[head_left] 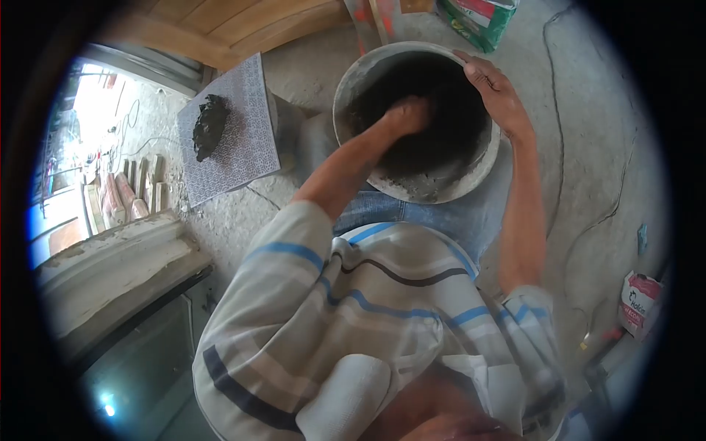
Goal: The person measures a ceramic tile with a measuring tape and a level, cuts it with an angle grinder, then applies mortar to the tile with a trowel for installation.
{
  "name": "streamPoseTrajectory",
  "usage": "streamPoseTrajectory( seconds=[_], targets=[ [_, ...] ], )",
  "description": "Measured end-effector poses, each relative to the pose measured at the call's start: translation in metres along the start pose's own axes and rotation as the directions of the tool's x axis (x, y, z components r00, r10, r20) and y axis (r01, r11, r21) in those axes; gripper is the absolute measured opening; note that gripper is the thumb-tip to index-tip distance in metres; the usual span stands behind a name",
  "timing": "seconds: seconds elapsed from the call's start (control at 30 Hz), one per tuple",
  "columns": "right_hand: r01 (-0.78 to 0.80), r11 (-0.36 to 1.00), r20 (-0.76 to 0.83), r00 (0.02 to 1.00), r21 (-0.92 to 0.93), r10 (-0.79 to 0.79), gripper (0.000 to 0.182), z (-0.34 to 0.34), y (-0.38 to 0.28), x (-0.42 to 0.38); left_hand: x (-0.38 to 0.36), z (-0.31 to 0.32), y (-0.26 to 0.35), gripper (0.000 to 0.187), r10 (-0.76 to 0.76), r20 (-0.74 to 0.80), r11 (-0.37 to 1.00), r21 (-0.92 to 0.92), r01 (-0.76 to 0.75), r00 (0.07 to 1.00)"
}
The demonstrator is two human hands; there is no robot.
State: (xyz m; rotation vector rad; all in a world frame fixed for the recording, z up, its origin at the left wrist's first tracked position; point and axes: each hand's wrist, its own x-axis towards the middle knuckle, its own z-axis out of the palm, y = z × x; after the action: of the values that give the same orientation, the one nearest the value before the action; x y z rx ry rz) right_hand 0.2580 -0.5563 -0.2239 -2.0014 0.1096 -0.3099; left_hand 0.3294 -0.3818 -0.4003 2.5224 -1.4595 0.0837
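one bare left hand (409, 116) reaches inside a round, grey, smeared bucket (434, 187), its opening and grip impossible to tell. the bare right hand (502, 97), half curled, holds the rim (492, 153).

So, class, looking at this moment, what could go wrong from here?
The bucket could tip if the right hand at its rim slips while the left hand is inside. The dark lump on the patterned board might slide off if the board is knocked. Both hands look bare, so a harsh mix could irritate the skin.
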Motion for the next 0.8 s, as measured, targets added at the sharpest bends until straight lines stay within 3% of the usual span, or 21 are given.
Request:
streamPoseTrajectory(
  seconds=[0.07,0.1,0.13,0.17,0.2,0.27,0.3,0.33,0.37,0.4,0.47,0.57,0.6,0.67,0.8],
  targets=[
    [-0.024,1.0,0.028,0.999,-0.008,0.024,0.036,0.005,-0.001,-0.002,0.022,-0.016,-0.007,0.035,-0.256,0.308,0.901,-0.269,0.342,0.916],
    [-0.03,1.0,0.065,0.997,0.005,0.03,0.038,0.003,-0.005,-0.001,0.009,0.004,-0.009,0.035,-0.258,0.312,0.898,-0.272,0.347,0.914],
    [-0.038,0.999,0.096,0.995,0.017,0.036,0.039,0.001,-0.008,0.0,-0.013,0.03,-0.01,0.032,-0.037,0.013,0.997,0.07,0.036,0.999],
    [-0.04,0.999,0.087,0.995,0.015,0.039,0.039,-0.001,-0.004,0.002,-0.027,0.052,-0.012,0.028,0.298,-0.179,0.862,0.472,-0.183,0.938],
    [0.008,1.0,0.073,0.997,0.001,-0.008,0.04,-0.003,0.003,0.004,-0.042,0.058,-0.007,0.028,0.294,-0.182,0.864,0.47,-0.18,0.938],
    [0.084,0.996,0.055,0.995,-0.006,-0.084,0.041,0.0,0.003,0.01,-0.062,0.05,-0.01,0.033,0.05,0.153,0.976,0.201,-0.081,0.987],
    [0.038,0.999,0.067,0.997,0.003,-0.039,0.041,0.0,0.001,0.013,-0.047,0.023,-0.016,0.033,0.053,0.141,0.974,0.211,-0.082,0.989],
    [-0.021,1.0,0.084,0.996,0.009,0.02,0.041,0.0,0.003,0.01,-0.027,-0.018,-0.016,0.033,0.057,0.415,0.995,0.049,-0.085,0.908],
    [-0.025,1.0,0.089,0.996,0.006,0.024,0.041,0.001,0.005,0.007,-0.019,-0.039,-0.015,0.033,0.1,0.655,0.993,-0.11,-0.036,0.749],
    [-0.03,0.999,0.09,0.996,0.036,0.027,0.041,0.002,0.006,0.006,-0.019,-0.035,-0.014,0.033,0.094,0.655,0.993,-0.111,-0.028,0.75],
    [-0.016,0.999,0.091,0.996,0.046,0.011,0.041,0.004,0.002,0.019,-0.003,-0.025,-0.016,0.035,-0.134,0.328,0.971,-0.145,0.19,0.935],
    [-0.04,0.998,0.135,0.99,0.045,0.034,0.04,0.008,0.004,0.017,0.004,0.008,-0.005,0.036,-0.208,0.398,0.886,-0.309,0.345,0.893],
    [-0.043,0.997,0.11,0.993,0.06,0.036,0.04,0.005,0.006,0.015,-0.001,0.016,-0.003,0.036,-0.204,0.401,0.884,-0.317,0.344,0.893],
    [-0.046,0.996,0.112,0.993,0.079,0.037,0.041,0.002,0.006,0.007,-0.027,0.024,0.001,0.039,0.081,0.409,0.975,-0.224,0.014,0.909],
    [-0.128,0.988,0.099,0.988,0.086,0.119,0.045,-0.006,0.011,0.01,-0.049,-0.023,0.024,0.035,-0.056,0.271,0.959,-0.252,0.127,0.961]
  ],
)
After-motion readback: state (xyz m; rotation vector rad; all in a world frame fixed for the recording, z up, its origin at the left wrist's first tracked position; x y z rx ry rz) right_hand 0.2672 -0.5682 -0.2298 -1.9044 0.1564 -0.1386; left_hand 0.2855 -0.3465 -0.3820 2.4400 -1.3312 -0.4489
